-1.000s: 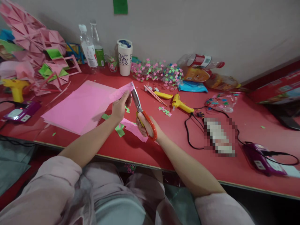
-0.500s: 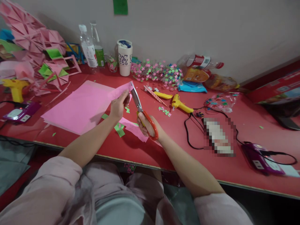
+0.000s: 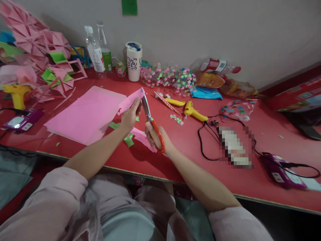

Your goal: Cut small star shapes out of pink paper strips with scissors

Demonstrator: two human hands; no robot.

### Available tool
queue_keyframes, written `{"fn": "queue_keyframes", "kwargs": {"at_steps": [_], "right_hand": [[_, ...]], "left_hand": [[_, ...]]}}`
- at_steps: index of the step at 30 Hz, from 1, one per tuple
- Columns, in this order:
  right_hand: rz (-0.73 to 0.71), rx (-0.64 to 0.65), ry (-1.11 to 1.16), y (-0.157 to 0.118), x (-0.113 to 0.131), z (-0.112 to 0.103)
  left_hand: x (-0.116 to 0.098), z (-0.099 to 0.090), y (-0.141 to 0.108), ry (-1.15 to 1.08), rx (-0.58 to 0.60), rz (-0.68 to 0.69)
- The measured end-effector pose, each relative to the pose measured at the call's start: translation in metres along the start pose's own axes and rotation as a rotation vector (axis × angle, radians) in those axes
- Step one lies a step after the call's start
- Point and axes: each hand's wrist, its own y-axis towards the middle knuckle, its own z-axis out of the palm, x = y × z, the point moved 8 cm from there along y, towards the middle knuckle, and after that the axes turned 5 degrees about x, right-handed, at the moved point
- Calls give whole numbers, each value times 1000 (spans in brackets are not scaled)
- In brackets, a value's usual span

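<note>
Held up over the table is a pink paper strip point(image 3: 130, 99), pinched in my left hand point(image 3: 130, 115). My right hand point(image 3: 156, 136) grips scissors point(image 3: 146, 106) with red-orange handles, blades pointing up and away. The blade tips meet the right end of the strip; whether they are parted is hard to tell. Below my hands lie another pink paper strip point(image 3: 141, 137) and green paper scraps point(image 3: 128, 140). Left of my left hand rests a stack of pink paper sheets point(image 3: 82, 113).
Yellow glue guns point(image 3: 195, 112) lie right and far left. Behind stand a white cup point(image 3: 134, 63), a plastic bottle point(image 3: 95, 53) and a heap of small paper stars point(image 3: 168, 78). Pink folded paper point(image 3: 32, 40) is piled back left. Black cords point(image 3: 200, 144) cross the red table point(image 3: 190, 167).
My left hand has shifted slightly right with the strip, whose left end now shows apart from the sheets. The scissor handles have moved slightly left and down.
</note>
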Motion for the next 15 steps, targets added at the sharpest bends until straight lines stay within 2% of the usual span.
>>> {"fn": "queue_keyframes", "kwargs": {"at_steps": [7,15], "right_hand": [[0,-22,-23,-2,5,-2],[12,-38,-44,-3,8,-5]], "left_hand": [[2,-1,0,-32,-16,-34],[-3,-2,5,-117,-5,2]]}}
